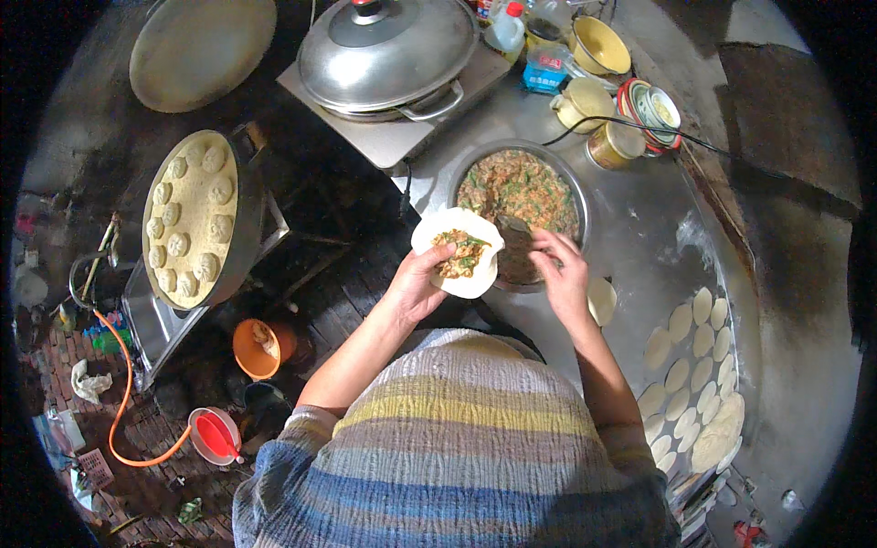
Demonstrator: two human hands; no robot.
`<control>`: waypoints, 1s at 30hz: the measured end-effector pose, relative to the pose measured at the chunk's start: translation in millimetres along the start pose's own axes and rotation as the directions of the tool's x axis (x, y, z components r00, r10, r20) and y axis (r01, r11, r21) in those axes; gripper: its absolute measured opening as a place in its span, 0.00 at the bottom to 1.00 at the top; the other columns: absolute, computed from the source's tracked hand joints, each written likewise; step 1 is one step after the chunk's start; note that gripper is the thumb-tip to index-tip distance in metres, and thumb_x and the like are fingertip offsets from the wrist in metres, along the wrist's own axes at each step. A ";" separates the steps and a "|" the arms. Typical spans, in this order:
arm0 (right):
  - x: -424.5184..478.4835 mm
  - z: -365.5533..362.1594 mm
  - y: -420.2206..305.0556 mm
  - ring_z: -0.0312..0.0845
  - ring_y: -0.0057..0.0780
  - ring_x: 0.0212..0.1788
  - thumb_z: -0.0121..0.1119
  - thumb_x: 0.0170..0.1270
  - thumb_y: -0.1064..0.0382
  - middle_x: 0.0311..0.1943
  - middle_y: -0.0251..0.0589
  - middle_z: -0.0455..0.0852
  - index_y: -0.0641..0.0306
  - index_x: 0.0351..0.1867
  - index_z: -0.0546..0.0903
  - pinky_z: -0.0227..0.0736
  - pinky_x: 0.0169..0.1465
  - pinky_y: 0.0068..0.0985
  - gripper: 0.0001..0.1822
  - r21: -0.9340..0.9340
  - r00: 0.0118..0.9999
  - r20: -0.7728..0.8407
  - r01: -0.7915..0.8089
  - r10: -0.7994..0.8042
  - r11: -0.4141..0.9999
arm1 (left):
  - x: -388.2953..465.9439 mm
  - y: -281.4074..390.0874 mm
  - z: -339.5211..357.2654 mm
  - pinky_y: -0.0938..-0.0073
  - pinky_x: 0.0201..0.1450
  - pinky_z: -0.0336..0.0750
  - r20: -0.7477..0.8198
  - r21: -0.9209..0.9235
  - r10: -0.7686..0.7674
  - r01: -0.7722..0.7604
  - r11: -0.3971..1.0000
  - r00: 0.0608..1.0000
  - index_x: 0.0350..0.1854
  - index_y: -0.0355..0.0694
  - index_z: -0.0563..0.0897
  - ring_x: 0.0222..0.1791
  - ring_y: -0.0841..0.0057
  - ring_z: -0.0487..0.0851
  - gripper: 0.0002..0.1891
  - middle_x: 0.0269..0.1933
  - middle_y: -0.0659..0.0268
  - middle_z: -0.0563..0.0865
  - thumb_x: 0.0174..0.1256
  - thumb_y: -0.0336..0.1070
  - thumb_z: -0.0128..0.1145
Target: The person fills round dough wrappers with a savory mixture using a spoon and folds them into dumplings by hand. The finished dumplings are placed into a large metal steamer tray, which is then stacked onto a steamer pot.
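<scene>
My left hand [419,284] holds a round dough wrapper [485,279] from below, its thumb resting on a heap of chopped filling [462,255] in the middle. The wrapper's edge curls up slightly on the right. Just ahead stands a metal bowl [586,205] of minced filling [521,181] flecked with green and orange. My right hand [563,270] is over the bowl's near right rim, fingers bent. Beside its fingertips a dark utensil [512,225] sits in the filling; whether the fingers grip it is unclear. One flat wrapper [602,301] lies right of my wrist.
Several wrappers [678,375] and a dough piece [719,431] lie on the metal table at right. On the left, pleated buns [178,244] sit in a round steamer [229,274]. A lidded pan [390,61] stands ahead on a cooker. A black cable [658,128] crosses past stacked bowls [651,113].
</scene>
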State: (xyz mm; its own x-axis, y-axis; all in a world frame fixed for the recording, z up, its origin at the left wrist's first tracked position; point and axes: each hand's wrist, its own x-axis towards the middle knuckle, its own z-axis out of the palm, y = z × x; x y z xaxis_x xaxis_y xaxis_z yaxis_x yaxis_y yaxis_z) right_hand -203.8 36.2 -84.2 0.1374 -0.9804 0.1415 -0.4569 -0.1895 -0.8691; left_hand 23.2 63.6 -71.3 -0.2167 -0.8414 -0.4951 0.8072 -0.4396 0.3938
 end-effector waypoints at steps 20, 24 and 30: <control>23.8 -8.7 -64.6 0.74 0.31 0.27 0.66 0.49 0.70 0.27 0.40 0.76 0.67 0.32 0.80 0.71 0.33 0.25 0.09 -0.034 0.950 0.195 0.257 -0.245 0.966 | -3.9 -1.5 28.1 0.71 0.52 0.76 0.163 0.379 -0.137 0.066 0.923 0.977 0.55 0.34 0.72 0.47 0.75 0.81 0.18 0.48 0.62 0.81 0.62 0.26 0.57; 33.6 -20.0 -77.8 0.75 0.39 0.30 0.67 0.48 0.68 0.27 0.42 0.76 0.65 0.30 0.79 0.71 0.34 0.29 0.08 -0.045 0.946 0.315 0.093 -0.074 0.995 | -1.6 1.4 33.8 0.71 0.52 0.76 0.225 0.484 -0.172 0.043 0.874 0.959 0.54 0.33 0.73 0.46 0.75 0.81 0.18 0.47 0.63 0.81 0.62 0.27 0.56; 42.9 -24.4 -98.3 0.76 0.39 0.32 0.66 0.49 0.67 0.27 0.42 0.77 0.64 0.28 0.79 0.71 0.36 0.34 0.07 -0.073 0.966 0.212 0.169 -0.150 0.983 | -0.7 7.5 44.5 0.73 0.49 0.76 0.243 0.511 -0.248 0.094 0.855 0.938 0.51 0.33 0.74 0.44 0.75 0.81 0.16 0.44 0.62 0.82 0.61 0.27 0.57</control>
State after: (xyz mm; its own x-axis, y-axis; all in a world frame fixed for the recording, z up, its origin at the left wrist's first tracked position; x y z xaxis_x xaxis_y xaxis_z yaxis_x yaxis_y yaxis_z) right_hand -174.4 11.4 18.9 0.3874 -0.9068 0.1663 -0.4904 -0.3555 -0.7957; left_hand 5.0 47.0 -33.6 -0.5368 -0.7563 -0.3741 0.3891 -0.6153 0.6856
